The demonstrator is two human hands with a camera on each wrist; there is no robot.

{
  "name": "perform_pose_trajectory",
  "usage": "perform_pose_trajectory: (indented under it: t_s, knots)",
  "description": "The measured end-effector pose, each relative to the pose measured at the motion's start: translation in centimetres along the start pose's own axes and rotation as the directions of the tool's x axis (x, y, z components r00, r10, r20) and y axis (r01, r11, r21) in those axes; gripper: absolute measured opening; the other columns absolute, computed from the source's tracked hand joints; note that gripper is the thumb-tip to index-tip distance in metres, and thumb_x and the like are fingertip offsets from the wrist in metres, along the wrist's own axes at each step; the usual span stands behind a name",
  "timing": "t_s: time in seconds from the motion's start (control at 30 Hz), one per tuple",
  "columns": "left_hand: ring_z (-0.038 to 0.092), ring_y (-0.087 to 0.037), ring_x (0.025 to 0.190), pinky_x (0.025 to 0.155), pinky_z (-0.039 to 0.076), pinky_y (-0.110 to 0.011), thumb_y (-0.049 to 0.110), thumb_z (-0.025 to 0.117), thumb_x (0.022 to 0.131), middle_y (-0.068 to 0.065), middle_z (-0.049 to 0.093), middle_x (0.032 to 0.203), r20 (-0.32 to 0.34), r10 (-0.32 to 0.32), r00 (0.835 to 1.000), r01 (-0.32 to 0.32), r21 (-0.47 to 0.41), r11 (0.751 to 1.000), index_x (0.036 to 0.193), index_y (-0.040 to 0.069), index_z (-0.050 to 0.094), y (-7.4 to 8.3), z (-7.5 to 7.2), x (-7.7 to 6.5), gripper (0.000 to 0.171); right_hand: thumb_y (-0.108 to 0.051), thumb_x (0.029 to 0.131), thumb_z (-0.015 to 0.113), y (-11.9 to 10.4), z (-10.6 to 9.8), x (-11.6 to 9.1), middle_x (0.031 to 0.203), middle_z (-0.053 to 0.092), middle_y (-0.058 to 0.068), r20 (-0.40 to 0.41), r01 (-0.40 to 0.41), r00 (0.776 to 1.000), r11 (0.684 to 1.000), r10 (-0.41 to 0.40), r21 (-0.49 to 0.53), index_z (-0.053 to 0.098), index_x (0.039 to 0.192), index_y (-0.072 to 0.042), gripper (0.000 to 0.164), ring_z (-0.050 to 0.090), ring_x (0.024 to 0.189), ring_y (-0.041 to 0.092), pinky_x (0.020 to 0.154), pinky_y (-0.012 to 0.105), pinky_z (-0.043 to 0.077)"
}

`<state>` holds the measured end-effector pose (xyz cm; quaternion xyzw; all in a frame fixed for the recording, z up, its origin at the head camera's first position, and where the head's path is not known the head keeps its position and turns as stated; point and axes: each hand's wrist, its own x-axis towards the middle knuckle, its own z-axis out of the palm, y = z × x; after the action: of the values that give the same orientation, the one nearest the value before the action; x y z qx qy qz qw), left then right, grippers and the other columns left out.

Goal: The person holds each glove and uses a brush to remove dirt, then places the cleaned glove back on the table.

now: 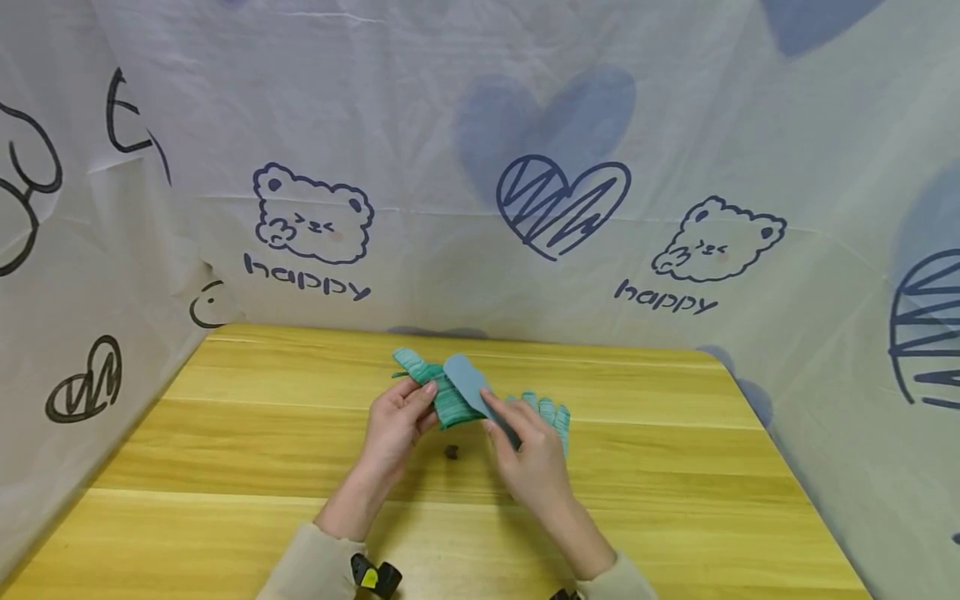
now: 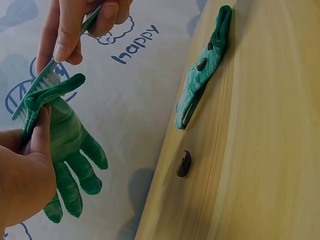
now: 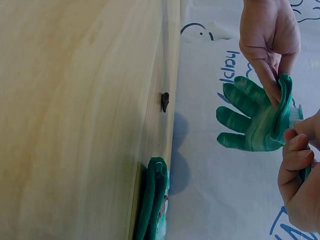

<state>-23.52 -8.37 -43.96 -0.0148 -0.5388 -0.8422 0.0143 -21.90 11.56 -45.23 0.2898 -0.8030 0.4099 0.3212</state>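
Observation:
A green knitted glove point(image 1: 453, 404) hangs above the table, its cuff pinched between the thumb and fingers of my left hand point(image 1: 401, 417). In the left wrist view the fingers of this glove point(image 2: 72, 145) dangle downward. My right hand point(image 1: 532, 458) grips a blue-grey brush point(image 1: 467, 383) by its handle. Pale bristles point(image 2: 49, 78) meet the glove's cuff. On the tabletop lies a second green glove point(image 2: 202, 75), partly behind my right hand in the head view, with small dark bits point(image 2: 202, 64) on it.
A small dark lump point(image 1: 452, 452) sits on the wooden table point(image 1: 262, 450), below the held glove. White cloth point(image 1: 420, 275) printed with hearts and bears stands behind the table and along its sides.

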Motion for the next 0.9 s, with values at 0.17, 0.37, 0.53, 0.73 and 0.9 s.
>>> perform_pose_trajectory:
  t_s: [0.17,0.37,0.53,0.73,0.9]
  knots:
    - [0.073,-0.010,0.097,0.084,0.060,-0.023,0.002,0.054,0.107,-0.004,0.077,0.106,-0.016,0.018,1.000,-0.018,-0.021,1.000,0.135,-0.019,0.053,0.07,0.23,-0.04,0.034,0.002,0.088,0.080,0.22,-0.11,0.20,0.103,0.074,0.011,-0.040,0.026,0.999,1.000,-0.026,-0.011,0.073,0.130,-0.004,0.043,0.069,0.086,0.021,0.065,0.027,0.057]
    - [0.073,-0.012,0.101,0.088,0.060,-0.025,0.001,0.053,0.108,-0.011,0.075,0.114,-0.030,0.029,0.999,-0.031,-0.050,0.998,0.137,-0.019,0.051,0.17,0.44,-0.06,0.036,0.001,0.091,0.078,0.22,-0.21,0.25,0.103,0.073,0.010,-0.040,0.026,0.999,1.000,-0.026,-0.002,0.072,0.131,-0.005,0.041,0.062,0.077,0.015,0.059,0.019,0.050]
    - [0.074,-0.012,0.100,0.087,0.060,-0.026,0.000,0.052,0.108,-0.009,0.076,0.110,-0.037,0.033,0.999,-0.036,-0.071,0.997,0.136,-0.020,0.051,0.21,0.51,-0.02,0.035,0.000,0.092,0.077,0.29,-0.20,0.23,0.102,0.072,0.010,-0.045,0.027,0.999,1.000,-0.027,-0.006,0.071,0.132,-0.004,0.041,0.056,0.071,0.013,0.056,0.017,0.046]
    - [0.074,-0.011,0.099,0.086,0.060,-0.024,0.000,0.053,0.107,-0.008,0.076,0.109,-0.045,0.030,0.999,-0.034,-0.084,0.996,0.136,-0.020,0.051,0.21,0.48,-0.01,0.035,0.000,0.092,0.077,0.40,-0.15,0.22,0.100,0.071,0.010,-0.054,0.033,0.998,0.999,-0.033,-0.006,0.071,0.131,-0.002,0.040,0.052,0.068,0.011,0.053,0.015,0.042]
    - [0.074,-0.012,0.098,0.086,0.060,-0.025,0.000,0.052,0.108,-0.004,0.077,0.106,-0.051,0.036,0.998,-0.041,-0.103,0.994,0.136,-0.019,0.051,0.38,0.31,0.06,0.034,0.002,0.092,0.076,0.70,-0.23,0.21,0.097,0.070,0.013,-0.092,0.017,0.996,0.999,-0.021,-0.044,0.070,0.132,-0.001,0.041,0.055,0.066,0.013,0.052,0.019,0.046]
